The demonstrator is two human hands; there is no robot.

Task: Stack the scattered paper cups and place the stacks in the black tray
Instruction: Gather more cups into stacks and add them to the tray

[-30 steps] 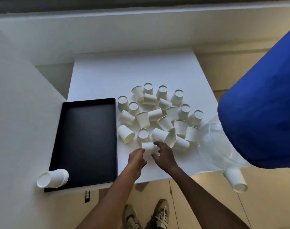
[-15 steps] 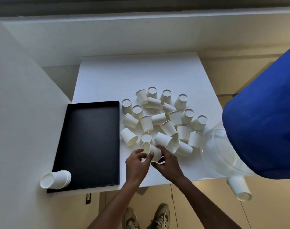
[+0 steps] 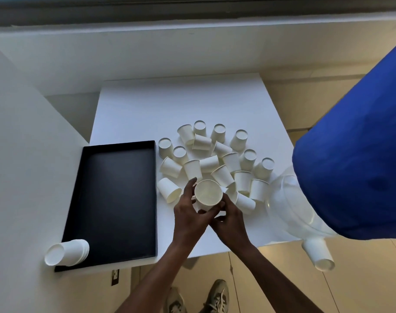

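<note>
Both hands held one paper cup (image 3: 208, 192) just right of the black tray (image 3: 115, 199), raised above the white table (image 3: 181, 105) with its open mouth turned toward the camera. The left hand (image 3: 189, 213) clasped the cup's left wall, fingers curled along it. The right hand (image 3: 232, 222) gripped its lower right side with thumb and fingers. A second cup was possibly nested beneath, but the hands hid that part. The scattered paper cups (image 3: 215, 159) lay heaped right of the tray's far half, some upside down, some on their sides. A short stack of cups (image 3: 67, 253) lay on its side at the tray's near left corner.
</note>
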